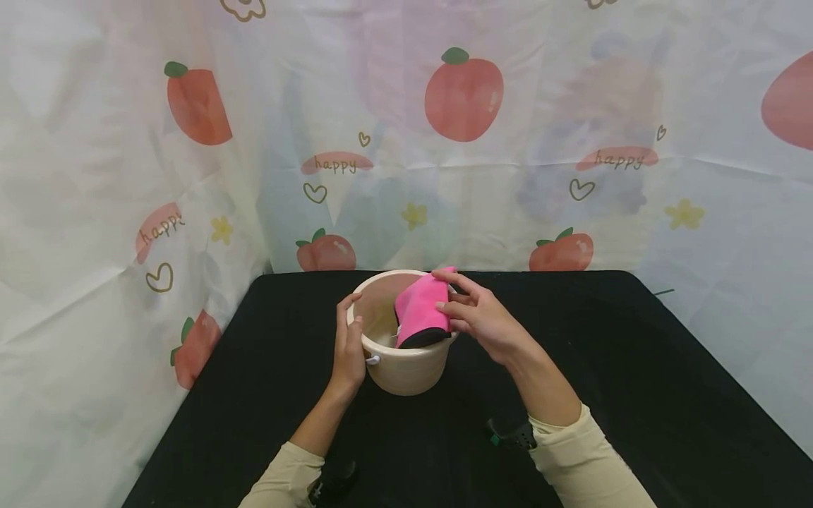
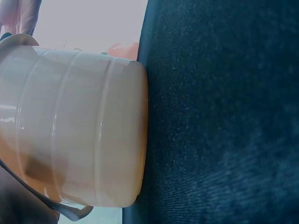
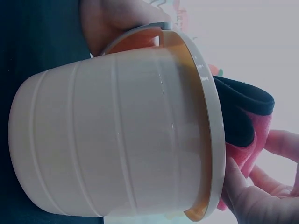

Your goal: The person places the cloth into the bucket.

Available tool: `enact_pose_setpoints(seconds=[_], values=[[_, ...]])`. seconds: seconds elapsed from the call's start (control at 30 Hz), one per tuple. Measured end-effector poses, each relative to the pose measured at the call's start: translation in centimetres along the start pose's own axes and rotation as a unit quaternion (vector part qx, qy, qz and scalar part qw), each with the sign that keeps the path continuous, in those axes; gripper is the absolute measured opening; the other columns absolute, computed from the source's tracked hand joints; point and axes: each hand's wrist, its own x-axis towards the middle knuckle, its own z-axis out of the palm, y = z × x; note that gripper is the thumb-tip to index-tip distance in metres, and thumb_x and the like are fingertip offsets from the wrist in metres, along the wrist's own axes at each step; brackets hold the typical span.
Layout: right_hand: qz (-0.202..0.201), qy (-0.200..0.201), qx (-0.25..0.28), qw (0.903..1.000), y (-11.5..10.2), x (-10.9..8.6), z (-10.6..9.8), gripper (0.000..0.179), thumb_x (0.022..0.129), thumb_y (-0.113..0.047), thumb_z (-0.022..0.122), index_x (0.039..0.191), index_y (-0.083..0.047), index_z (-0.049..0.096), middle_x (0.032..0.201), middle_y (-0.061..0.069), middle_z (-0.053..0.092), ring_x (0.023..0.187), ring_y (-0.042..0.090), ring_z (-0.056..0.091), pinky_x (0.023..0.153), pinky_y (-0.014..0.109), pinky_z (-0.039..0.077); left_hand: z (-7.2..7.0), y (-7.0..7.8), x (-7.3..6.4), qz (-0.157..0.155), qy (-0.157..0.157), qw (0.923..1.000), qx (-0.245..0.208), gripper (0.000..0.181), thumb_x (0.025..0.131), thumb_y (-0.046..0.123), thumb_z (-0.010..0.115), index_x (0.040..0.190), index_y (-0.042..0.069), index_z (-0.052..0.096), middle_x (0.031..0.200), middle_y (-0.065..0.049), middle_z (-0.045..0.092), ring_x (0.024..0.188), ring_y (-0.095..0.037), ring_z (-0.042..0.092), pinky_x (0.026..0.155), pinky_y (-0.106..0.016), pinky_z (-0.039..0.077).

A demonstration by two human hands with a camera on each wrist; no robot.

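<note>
A cream bucket stands upright on the black table, its mouth facing up. With my left hand I hold it at the left side of the rim, fingers and thumb around the edge. My right hand pinches a soft pink cloth item with a black band at the bucket's right rim. The item sits partly inside the mouth and its top sticks up above the rim. In the right wrist view the black band shows as an open cuff, with fingers and thumb on the pink part.
The table is covered in black cloth. Behind and to the left hangs a pale curtain printed with fruit, hearts and flowers. The bucket's grey handle hangs down along its outer side.
</note>
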Motion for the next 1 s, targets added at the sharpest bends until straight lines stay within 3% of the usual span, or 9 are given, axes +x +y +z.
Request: enact_pose_setpoints(seconds=[0.4,0.67,0.8,1.0], values=[[0.007,0.000,-0.006,1.0000,-0.15,-0.03,0.16,0.063,0.100,-0.005,0.065,0.159,-0.010,0.042,0.157,0.020,0.040,0.141,0.032,0.043,0.096,0.034,0.052,-0.05,0.06,-0.04,-0.005,-0.003,1.0000,-0.004,0.046,0.104,0.023,0.036,0.149,0.013,0.041,0.154,-0.010,0.039,0.140,-0.029,0.038,0.114,-0.055,0.025],[-0.007,-0.021,0.000,0.9998,-0.36,-0.11,0.06,0.060,0.101,-0.002,0.063,0.157,-0.003,0.040,0.149,0.031,0.047,0.120,0.037,0.065,0.099,0.045,0.050,-0.01,0.10,0.03,-0.002,-0.004,0.9999,-0.011,0.047,0.103,0.022,0.036,0.148,0.012,0.041,0.154,-0.010,0.039,0.139,-0.029,0.039,0.114,-0.054,0.026],[-0.008,-0.023,-0.002,0.9997,-0.47,-0.23,-0.01,0.057,0.102,-0.001,0.060,0.156,-0.003,0.042,0.150,0.031,0.044,0.118,0.037,0.065,0.101,0.050,0.047,0.02,0.18,0.05,0.001,-0.008,0.9999,-0.009,0.047,0.103,0.024,0.036,0.148,0.012,0.041,0.154,-0.010,0.039,0.141,-0.027,0.037,0.114,-0.055,0.024],[-0.008,-0.022,-0.013,0.9996,-0.37,-0.40,-0.13,0.053,0.104,-0.006,0.060,0.154,-0.005,0.045,0.151,0.029,0.045,0.120,0.037,0.064,0.100,0.045,0.049,0.10,0.13,-0.01,-0.003,-0.008,1.0000,-0.003,0.047,0.103,0.026,0.036,0.148,0.014,0.041,0.154,-0.009,0.039,0.140,-0.026,0.037,0.114,-0.056,0.024]])
